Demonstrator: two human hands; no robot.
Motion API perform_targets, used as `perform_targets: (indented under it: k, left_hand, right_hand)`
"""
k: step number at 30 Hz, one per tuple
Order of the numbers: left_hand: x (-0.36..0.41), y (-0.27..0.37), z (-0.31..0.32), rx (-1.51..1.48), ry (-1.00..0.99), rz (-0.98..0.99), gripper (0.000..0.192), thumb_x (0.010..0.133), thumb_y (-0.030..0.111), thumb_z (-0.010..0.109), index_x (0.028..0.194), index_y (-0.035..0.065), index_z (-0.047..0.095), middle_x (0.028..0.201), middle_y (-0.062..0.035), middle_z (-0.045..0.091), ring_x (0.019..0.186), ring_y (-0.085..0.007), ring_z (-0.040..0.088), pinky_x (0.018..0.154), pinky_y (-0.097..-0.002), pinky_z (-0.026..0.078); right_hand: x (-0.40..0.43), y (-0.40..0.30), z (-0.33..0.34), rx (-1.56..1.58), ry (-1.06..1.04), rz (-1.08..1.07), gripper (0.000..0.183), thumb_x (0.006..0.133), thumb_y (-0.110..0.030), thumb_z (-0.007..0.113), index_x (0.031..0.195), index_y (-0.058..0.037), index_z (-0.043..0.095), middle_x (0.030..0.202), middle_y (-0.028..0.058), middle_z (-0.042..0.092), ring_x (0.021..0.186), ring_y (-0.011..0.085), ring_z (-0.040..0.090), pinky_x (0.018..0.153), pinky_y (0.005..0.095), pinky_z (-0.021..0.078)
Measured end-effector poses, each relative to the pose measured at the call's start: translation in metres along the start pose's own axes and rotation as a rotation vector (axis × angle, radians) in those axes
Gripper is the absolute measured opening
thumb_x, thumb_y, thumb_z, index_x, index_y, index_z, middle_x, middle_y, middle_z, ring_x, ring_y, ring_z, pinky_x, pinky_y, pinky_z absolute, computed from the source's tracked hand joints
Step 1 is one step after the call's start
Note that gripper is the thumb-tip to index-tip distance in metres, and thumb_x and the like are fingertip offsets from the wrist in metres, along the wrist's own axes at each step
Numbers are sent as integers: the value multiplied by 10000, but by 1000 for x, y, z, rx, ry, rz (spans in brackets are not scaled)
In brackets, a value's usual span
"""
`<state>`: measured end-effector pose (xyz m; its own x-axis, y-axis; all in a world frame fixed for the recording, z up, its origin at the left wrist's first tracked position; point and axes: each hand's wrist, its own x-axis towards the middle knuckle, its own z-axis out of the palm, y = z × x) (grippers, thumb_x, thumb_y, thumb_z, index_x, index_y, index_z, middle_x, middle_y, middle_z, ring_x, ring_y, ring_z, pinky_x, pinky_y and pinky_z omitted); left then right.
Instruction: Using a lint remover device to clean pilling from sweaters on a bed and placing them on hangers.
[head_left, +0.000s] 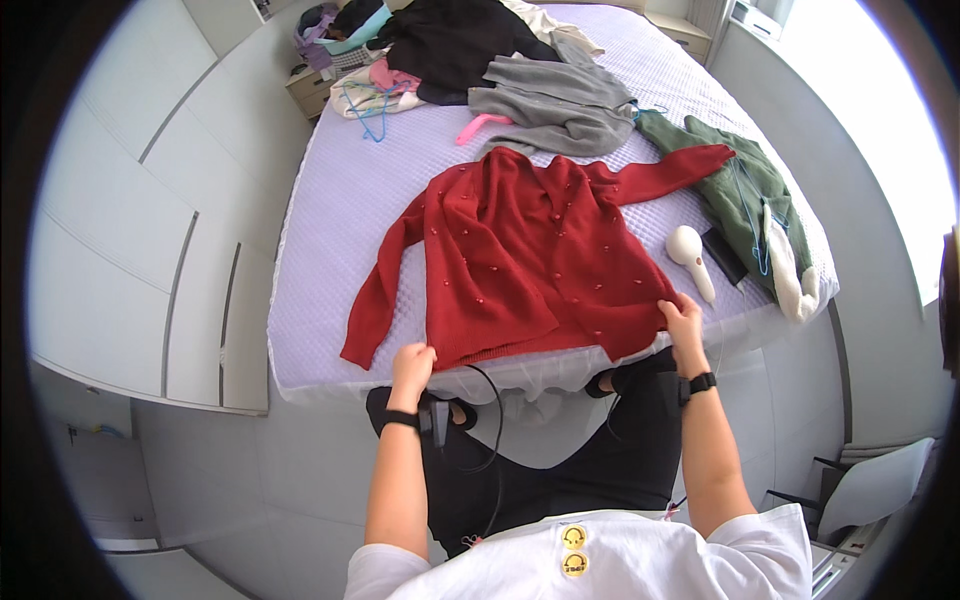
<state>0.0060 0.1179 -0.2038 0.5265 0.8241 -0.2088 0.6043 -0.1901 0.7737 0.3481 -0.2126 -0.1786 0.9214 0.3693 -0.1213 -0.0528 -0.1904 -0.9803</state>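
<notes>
A red knitted cardigan (510, 255) with small bobbles lies spread on the bed, its collar away from me and its hem at the near edge. My left hand (413, 369) is closed on the hem's left corner. At the right side, near the hem, my right hand (682, 319) pinches the knit between thumb and fingers. One sleeve lies bent down at the left; the other stretches right, its cuff over a green garment (720, 172). A white handheld device (690, 255), rounded at one end, lies just right of the cardigan, beside a dark flat object (724, 255).
Beyond the cardigan lie a grey knit garment (559, 105), a pink hanger (480, 127), black clothing (457, 45) and blue hangers (367, 112). White cabinets (150, 187) line the left; a window (877, 112) and a white chair (874, 484) are at right. A cable hangs between my arms.
</notes>
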Motion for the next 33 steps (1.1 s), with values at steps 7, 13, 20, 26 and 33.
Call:
perform_targets:
  k: [7, 13, 20, 26, 33]
  left_hand:
    - [-27, 17, -3, 573, -344, -12, 310, 807, 326, 641, 767, 19, 660, 795, -188, 670, 736, -313, 647, 682, -394, 498]
    - [33, 158, 1, -439, -400, 211, 226, 900, 162, 644, 1041, -2, 578, 833, -45, 626, 698, -90, 580, 621, -235, 477]
    - [167, 203, 100, 19, -134, 352, 473, 854, 187, 647, 1243, -47, 512, 1251, -248, 554, 1178, -337, 541, 995, -396, 436]
    - [212, 167, 130, 776, 21, 148, 453, 853, 291, 640, 1173, 2, 501, 1245, -235, 513, 1087, -396, 570, 850, -457, 518]
    - [269, 204, 93, 260, -515, 0, 407, 927, 288, 530, 1203, -10, 516, 1014, -158, 651, 899, -287, 652, 725, -405, 549]
  right_hand:
    - [-10, -2, -50, -1008, -171, -275, 281, 744, -207, 744, 913, -18, 622, 838, 161, 655, 808, 327, 638, 727, 404, 500]
    - [47, -87, 61, -490, -498, -398, 279, 799, -238, 708, 971, -24, 659, 909, 156, 661, 866, 303, 643, 772, 366, 503]
    - [145, -46, 171, -1080, -334, -319, 413, 783, -287, 728, 1020, 23, 593, 1055, 225, 612, 961, 373, 633, 837, 423, 530]
    - [188, -25, 161, -1261, -341, -245, 169, 795, -132, 598, 915, -31, 661, 920, 194, 691, 863, 336, 684, 750, 419, 554]
    - [234, -85, 150, -175, -841, 149, 62, 845, -105, 613, 831, -46, 601, 615, 19, 569, 467, 115, 535, 471, 280, 469]
